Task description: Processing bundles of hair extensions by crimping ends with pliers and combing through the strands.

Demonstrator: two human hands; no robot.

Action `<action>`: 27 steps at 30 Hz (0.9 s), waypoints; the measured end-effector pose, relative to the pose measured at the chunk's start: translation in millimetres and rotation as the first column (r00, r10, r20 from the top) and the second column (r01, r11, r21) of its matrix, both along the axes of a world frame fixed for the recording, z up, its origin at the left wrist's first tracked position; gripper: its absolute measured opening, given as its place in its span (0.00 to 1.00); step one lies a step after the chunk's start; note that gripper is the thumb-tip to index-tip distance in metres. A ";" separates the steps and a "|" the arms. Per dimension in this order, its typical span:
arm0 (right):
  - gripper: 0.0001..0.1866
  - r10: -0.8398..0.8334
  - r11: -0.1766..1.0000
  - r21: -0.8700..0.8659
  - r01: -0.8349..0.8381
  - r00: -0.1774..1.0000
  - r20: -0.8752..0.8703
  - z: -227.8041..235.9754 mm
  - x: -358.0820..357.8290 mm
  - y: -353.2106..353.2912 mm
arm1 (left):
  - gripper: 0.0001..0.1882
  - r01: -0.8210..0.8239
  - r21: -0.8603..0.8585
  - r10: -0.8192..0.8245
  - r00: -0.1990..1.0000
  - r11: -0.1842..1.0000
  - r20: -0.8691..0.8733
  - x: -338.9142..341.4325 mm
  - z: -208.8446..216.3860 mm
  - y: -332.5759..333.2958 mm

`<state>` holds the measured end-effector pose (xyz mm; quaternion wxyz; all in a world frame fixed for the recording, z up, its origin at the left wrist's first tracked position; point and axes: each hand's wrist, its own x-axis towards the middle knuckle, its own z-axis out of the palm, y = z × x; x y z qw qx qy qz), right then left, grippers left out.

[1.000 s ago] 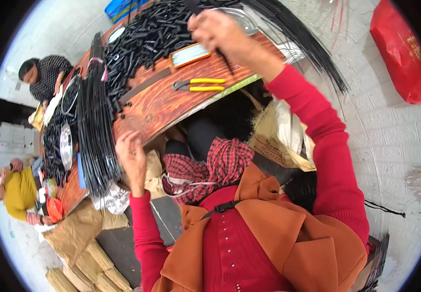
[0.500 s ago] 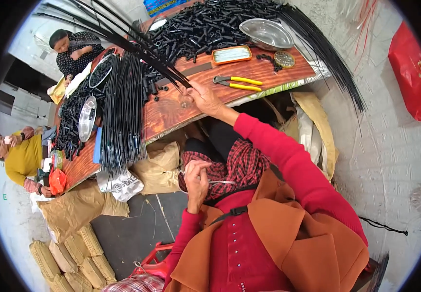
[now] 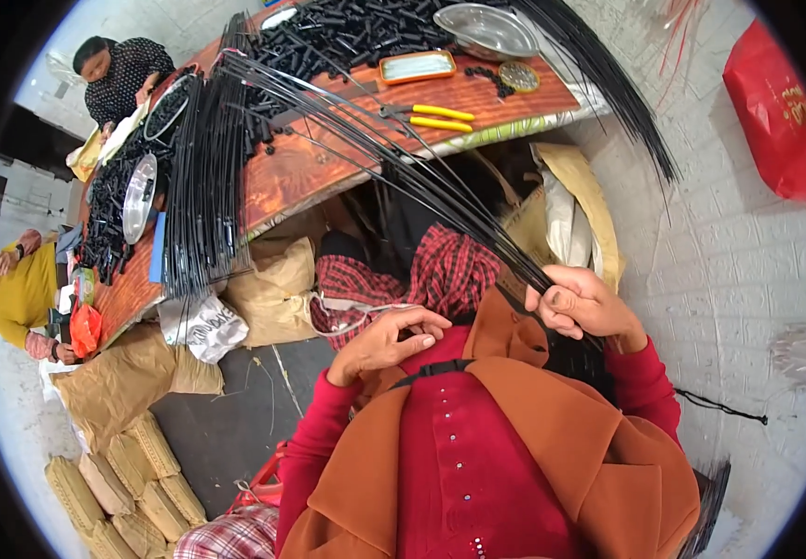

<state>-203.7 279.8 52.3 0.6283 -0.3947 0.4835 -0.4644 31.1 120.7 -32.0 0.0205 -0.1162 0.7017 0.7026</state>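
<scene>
My right hand (image 3: 582, 303) is closed round one end of a bundle of thin black rods (image 3: 459, 207), to the right of my chest. From my fist the bundle slants up and to the left, its far part fanning out over the wooden table (image 3: 296, 182). In front of my chest hovers my left hand (image 3: 386, 343), empty, its fingers loosely bent and the thumb apart from them. A second bunch of black rods (image 3: 203, 186) hangs over the table's near edge at the left. Pliers with yellow handles (image 3: 440, 117) lie behind the held rods.
Short black tubes (image 3: 347, 37) are heaped at the back, beside a metal bowl (image 3: 487, 33) and an orange tray (image 3: 417, 66). More rods (image 3: 608, 93) droop off the right corner. Two people (image 3: 123, 79) sit at the left. Brown sacks (image 3: 268, 284) stand below the table.
My right hand has drawn the rod bundle from over the table down to the right side of my body. My left hand has lowered slightly, its fingers stretching out to the right.
</scene>
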 end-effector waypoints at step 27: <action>0.12 -0.387 0.899 -0.367 0.239 0.825 -0.411 -39.3 21.8 -45.5 | 0.20 -0.353 0.262 0.398 0.906 0.898 -0.146 -58.4 23.6 2.7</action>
